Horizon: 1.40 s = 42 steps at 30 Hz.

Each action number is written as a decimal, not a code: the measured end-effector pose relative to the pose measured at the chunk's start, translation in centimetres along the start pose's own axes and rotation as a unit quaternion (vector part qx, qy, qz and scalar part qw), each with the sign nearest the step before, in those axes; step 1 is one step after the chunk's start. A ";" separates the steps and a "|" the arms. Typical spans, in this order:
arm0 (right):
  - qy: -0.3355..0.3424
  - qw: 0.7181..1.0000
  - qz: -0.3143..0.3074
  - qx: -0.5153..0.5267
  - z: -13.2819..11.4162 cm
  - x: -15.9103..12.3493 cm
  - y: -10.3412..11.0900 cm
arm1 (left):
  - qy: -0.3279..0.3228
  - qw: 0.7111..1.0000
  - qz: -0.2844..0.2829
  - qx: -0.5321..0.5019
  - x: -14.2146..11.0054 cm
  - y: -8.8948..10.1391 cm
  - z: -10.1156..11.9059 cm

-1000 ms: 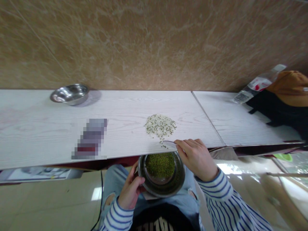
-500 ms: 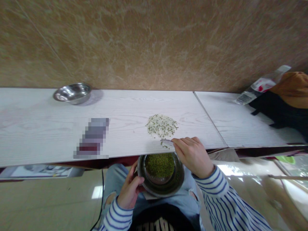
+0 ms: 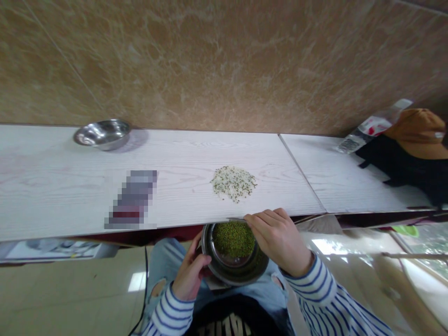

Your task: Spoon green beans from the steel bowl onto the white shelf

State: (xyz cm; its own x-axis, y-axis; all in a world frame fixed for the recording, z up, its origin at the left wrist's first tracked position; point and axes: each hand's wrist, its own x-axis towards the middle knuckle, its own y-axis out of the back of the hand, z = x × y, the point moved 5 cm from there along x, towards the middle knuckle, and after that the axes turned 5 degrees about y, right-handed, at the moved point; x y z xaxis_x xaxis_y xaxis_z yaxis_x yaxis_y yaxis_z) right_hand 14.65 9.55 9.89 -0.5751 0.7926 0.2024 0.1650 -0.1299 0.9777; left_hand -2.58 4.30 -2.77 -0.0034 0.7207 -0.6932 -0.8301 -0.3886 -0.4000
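Note:
My left hand (image 3: 192, 270) is closed on the left rim of a steel bowl (image 3: 234, 276), with the thumb over the edge. The bowl sits at my lap, just under the table edge, and holds many green mung beans (image 3: 234, 239). My right hand (image 3: 276, 240) grips what looks like a metal spoon (image 3: 236, 219), seen nearly edge-on at the table edge above the bowl. Farther back on the table lies a flat pile of white rice grains mixed with green beans (image 3: 234, 183), apart from both hands.
A second steel bowl (image 3: 103, 135) stands at the back left of the white table (image 3: 182, 196). A blurred-out flat item (image 3: 133, 198) lies in front of it. On the right are a plastic bottle (image 3: 367, 130), a brown cap (image 3: 420, 128) and dark cloth (image 3: 406, 158). A wall rises behind.
My right hand has drawn the spoon toward me, from the tabletop to its front edge. The few stray beans near the edge are gone from the table. My left hand stays on the bowl.

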 end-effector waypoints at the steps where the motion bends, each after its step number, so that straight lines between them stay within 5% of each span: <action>1: -0.002 1.000 0.001 0.004 0.1 -0.2 0.0 | -0.001 1.000 -0.003 0.001 0.0 0.0 0.0; 8: -0.050 0.998 0.025 -0.003 2.3 -0.1 0.0 | -0.006 1.000 0.005 -0.003 -0.1 0.1 0.0; 25: -0.013 0.999 0.023 -0.027 6.1 7.3 -1.8 | 0.012 1.000 -0.008 0.004 0.2 -0.3 0.5; 32: -0.047 0.995 0.072 -0.055 7.8 8.4 -0.8 | 0.011 1.000 -0.018 0.014 0.6 -0.7 0.4; 42: -0.044 0.995 0.039 -0.083 6.9 7.5 -1.8 | 0.022 1.000 -0.017 0.009 0.9 -0.8 0.1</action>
State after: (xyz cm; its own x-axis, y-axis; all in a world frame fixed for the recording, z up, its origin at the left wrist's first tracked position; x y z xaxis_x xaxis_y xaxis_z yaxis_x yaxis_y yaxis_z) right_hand 15.54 19.83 9.28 -0.4930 0.8240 0.2792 0.0671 -0.2840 0.9565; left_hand -1.95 5.36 -3.04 0.0499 0.7071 -0.7054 -0.8397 -0.3527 -0.4130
